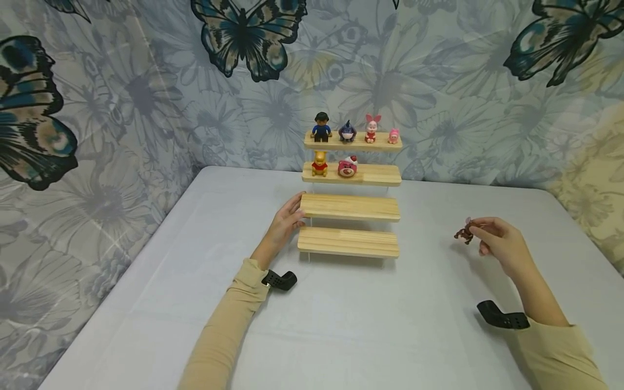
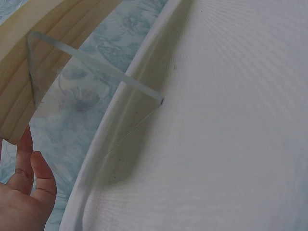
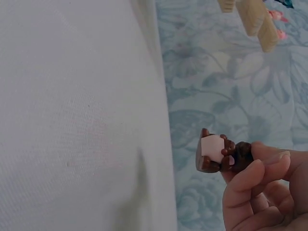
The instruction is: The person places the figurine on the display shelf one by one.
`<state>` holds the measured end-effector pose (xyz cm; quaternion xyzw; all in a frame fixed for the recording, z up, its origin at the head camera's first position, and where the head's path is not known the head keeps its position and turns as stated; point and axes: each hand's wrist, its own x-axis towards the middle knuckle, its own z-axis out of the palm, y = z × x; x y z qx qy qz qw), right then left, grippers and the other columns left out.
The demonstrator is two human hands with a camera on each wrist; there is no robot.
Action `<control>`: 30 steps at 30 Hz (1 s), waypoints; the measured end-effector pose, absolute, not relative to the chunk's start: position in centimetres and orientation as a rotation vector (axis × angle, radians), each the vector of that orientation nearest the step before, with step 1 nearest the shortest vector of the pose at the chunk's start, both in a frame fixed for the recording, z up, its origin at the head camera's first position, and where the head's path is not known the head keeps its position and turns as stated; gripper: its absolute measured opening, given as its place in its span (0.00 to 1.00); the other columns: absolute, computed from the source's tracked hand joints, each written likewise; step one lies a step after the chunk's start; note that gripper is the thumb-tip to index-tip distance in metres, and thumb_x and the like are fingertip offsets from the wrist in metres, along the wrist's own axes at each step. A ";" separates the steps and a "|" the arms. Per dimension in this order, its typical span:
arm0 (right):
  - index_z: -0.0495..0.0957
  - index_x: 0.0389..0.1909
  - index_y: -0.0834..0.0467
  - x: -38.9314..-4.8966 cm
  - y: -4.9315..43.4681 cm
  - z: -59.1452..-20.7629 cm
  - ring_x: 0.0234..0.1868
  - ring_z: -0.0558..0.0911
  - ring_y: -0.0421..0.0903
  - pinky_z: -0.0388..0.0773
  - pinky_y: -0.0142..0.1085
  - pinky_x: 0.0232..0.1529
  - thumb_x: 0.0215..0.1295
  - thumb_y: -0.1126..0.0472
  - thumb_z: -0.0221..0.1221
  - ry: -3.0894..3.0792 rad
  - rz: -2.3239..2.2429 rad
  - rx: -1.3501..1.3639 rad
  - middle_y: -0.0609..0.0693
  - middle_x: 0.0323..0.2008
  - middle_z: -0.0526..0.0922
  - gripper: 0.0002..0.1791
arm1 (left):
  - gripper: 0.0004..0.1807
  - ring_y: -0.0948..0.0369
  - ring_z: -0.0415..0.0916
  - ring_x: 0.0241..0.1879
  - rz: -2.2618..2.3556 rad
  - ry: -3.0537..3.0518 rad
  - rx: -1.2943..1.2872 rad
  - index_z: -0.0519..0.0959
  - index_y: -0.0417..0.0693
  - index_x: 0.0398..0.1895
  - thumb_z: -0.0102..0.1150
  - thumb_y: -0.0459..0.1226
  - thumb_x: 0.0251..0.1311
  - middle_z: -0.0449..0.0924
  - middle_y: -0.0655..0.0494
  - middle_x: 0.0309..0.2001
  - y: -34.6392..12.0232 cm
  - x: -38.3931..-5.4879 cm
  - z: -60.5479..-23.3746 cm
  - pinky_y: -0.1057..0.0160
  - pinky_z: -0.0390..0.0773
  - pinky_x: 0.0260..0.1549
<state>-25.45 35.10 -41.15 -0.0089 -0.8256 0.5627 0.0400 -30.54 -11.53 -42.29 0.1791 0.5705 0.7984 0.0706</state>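
A wooden four-tier display rack (image 1: 349, 208) stands on the table, its boards on clear supports. At the left end of its second-lowest board my left hand (image 1: 286, 218) holds the edge; in the left wrist view, fingertips (image 2: 25, 137) meet the board's corner (image 2: 14, 118). Off to the right, my right hand (image 1: 502, 241) pinches a small brown figurine (image 1: 465, 233) between thumb and fingers above the table. Seen from the right wrist, this figurine (image 3: 211, 151) lies sideways in the grip and has a pale, flat-faced part at its outer end.
Several toy figures line the top board, among them a dark-haired figure (image 1: 321, 128) and a pink-eared one (image 1: 371, 129). On the board below sit a yellow bear (image 1: 319, 164) and a pink bear head (image 1: 348, 167). A white cloth covers the table (image 1: 341, 325); patterned fabric (image 1: 273, 114) hangs behind.
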 end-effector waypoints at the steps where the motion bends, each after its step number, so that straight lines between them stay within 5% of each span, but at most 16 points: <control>1: 0.74 0.41 0.47 -25.6 35.3 -41.3 0.16 0.71 0.39 0.71 0.33 0.16 0.57 0.48 0.59 -2.527 1.719 -0.029 0.39 0.30 0.76 0.13 | 0.30 0.62 0.66 0.44 2.392 1.723 0.540 0.50 0.37 0.67 0.43 0.27 0.62 0.50 0.46 0.66 -11.5 -30.5 -42.2 0.61 0.65 0.40; 7: 0.72 0.50 0.55 -27.1 36.1 -42.6 0.13 0.72 0.41 0.61 0.36 0.07 0.52 0.43 0.61 -2.393 1.761 -0.052 0.47 0.30 0.75 0.28 | 0.29 0.63 0.65 0.45 2.348 1.783 0.561 0.48 0.37 0.68 0.40 0.26 0.63 0.47 0.45 0.67 -11.3 -29.7 -41.2 0.58 0.65 0.42; 10: 0.72 0.51 0.57 -27.9 36.2 -43.3 0.12 0.72 0.42 0.59 0.35 0.05 0.53 0.49 0.62 -2.264 1.835 -0.024 0.50 0.31 0.76 0.27 | 0.29 0.64 0.65 0.45 2.342 1.791 0.566 0.48 0.37 0.68 0.40 0.27 0.63 0.47 0.45 0.67 -11.3 -29.4 -40.9 0.57 0.64 0.42; 16: 0.73 0.50 0.61 -29.7 36.2 -44.5 0.13 0.70 0.43 0.71 0.31 0.12 0.55 0.57 0.62 -2.125 1.899 0.032 0.54 0.35 0.77 0.22 | 0.30 0.64 0.65 0.45 2.327 1.816 0.555 0.48 0.37 0.68 0.41 0.28 0.63 0.48 0.46 0.67 -11.3 -29.2 -40.8 0.57 0.64 0.43; 23: 0.73 0.51 0.60 -31.2 35.7 -44.1 0.14 0.69 0.44 0.72 0.32 0.15 0.56 0.56 0.61 -2.141 1.824 0.088 0.57 0.38 0.76 0.22 | 0.30 0.63 0.66 0.46 2.329 1.812 0.560 0.48 0.37 0.68 0.42 0.29 0.62 0.48 0.45 0.67 -11.3 -29.1 -40.8 0.55 0.63 0.45; 30: 0.73 0.50 0.63 -30.5 33.1 -40.7 0.13 0.70 0.43 0.72 0.31 0.15 0.59 0.64 0.58 -2.042 1.963 0.293 0.54 0.36 0.78 0.18 | 0.30 0.63 0.67 0.44 2.351 1.799 0.537 0.51 0.40 0.68 0.44 0.31 0.62 0.51 0.48 0.66 -11.3 -29.5 -41.5 0.57 0.64 0.43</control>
